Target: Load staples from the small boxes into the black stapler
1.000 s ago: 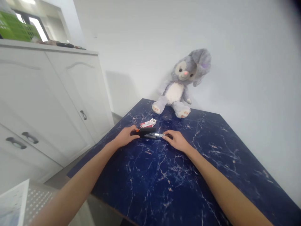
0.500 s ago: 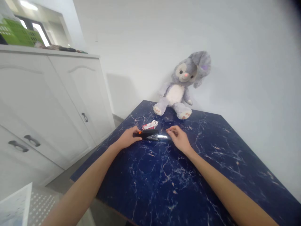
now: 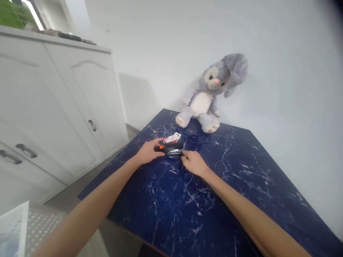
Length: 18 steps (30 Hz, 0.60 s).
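Observation:
A black stapler (image 3: 173, 146) with an orange part at its left end lies over the dark blue tabletop, its top arm raised apart from the silvery staple channel. My left hand (image 3: 149, 151) is closed on the stapler's left end, thumb on the near side and fingers on the far side. At the other end, the curled fingers of my right hand (image 3: 195, 162) press against the tip of the channel. Just behind the stapler lies a small white and red box (image 3: 172, 137), close to my left fingertips.
A grey plush rabbit (image 3: 202, 101) sits at the back of the blue marbled table (image 3: 177, 207), against the wall. White cabinets (image 3: 80, 107) stand to the left, with a green basket (image 3: 16, 16) on top. A white perforated container (image 3: 37, 221) is at lower left.
My right hand has moved left, and the bright channel that stuck out to the right now sits within the stapler's length. The view has shifted slightly. My left hand keeps its hold.

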Tool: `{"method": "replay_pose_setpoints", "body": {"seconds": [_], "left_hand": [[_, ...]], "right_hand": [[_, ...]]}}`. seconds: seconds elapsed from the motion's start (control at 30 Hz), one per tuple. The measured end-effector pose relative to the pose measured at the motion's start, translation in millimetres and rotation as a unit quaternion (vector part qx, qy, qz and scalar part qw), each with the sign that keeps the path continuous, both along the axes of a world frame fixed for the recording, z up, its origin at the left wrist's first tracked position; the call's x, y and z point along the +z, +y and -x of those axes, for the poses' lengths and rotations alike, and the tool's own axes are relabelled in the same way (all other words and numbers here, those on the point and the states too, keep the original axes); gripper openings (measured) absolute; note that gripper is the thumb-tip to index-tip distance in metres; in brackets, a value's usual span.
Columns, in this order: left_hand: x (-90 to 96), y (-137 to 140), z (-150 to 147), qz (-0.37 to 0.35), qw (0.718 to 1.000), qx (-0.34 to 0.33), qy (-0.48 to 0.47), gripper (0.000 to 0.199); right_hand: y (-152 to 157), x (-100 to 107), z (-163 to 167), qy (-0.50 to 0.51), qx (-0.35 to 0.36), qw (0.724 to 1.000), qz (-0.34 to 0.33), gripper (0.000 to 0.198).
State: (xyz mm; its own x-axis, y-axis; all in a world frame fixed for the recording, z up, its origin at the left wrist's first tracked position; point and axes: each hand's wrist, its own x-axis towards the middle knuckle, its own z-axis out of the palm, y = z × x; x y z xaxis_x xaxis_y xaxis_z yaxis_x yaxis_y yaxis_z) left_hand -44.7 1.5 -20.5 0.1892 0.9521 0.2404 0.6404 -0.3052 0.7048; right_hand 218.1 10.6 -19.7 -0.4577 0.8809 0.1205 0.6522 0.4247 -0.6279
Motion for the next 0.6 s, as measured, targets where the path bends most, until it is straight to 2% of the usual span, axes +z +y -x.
{"method": "replay_pose_setpoints", "body": {"seconds": [0.13,0.27,0.33,0.43,0.5,0.6], "left_hand": [[-0.3,-4.0,0.8,-0.013,1.000,0.009,0.013,0.069],[-3.5,-13.8,-13.1,-0.022,0.995,0.075,0.060,0.081],[-4.2,-21.0,-31.7,-0.033,0.991,0.110,0.075,0.082],[-2.0,-29.3,-61.1,-0.068,0.989,0.082,0.099,0.078],[2.7,-28.7,-70.3,-0.093,0.985,0.096,0.110,0.059],[10.5,-14.7,-64.4,-0.161,0.968,0.157,0.113,0.036]], "right_hand": [[8.8,2.7,12.6,-0.025,0.002,0.995,-0.100,0.027],[16.5,-10.7,20.6,0.013,-0.028,0.992,-0.124,0.030],[18.0,-15.0,17.4,0.080,-0.075,0.985,-0.130,0.031],[16.8,-16.2,6.0,0.191,-0.211,0.949,-0.138,0.032],[15.0,-15.0,-0.2,0.233,-0.259,0.929,-0.123,0.034],[13.5,-12.9,-1.0,0.260,-0.236,0.928,-0.127,0.039]]}}
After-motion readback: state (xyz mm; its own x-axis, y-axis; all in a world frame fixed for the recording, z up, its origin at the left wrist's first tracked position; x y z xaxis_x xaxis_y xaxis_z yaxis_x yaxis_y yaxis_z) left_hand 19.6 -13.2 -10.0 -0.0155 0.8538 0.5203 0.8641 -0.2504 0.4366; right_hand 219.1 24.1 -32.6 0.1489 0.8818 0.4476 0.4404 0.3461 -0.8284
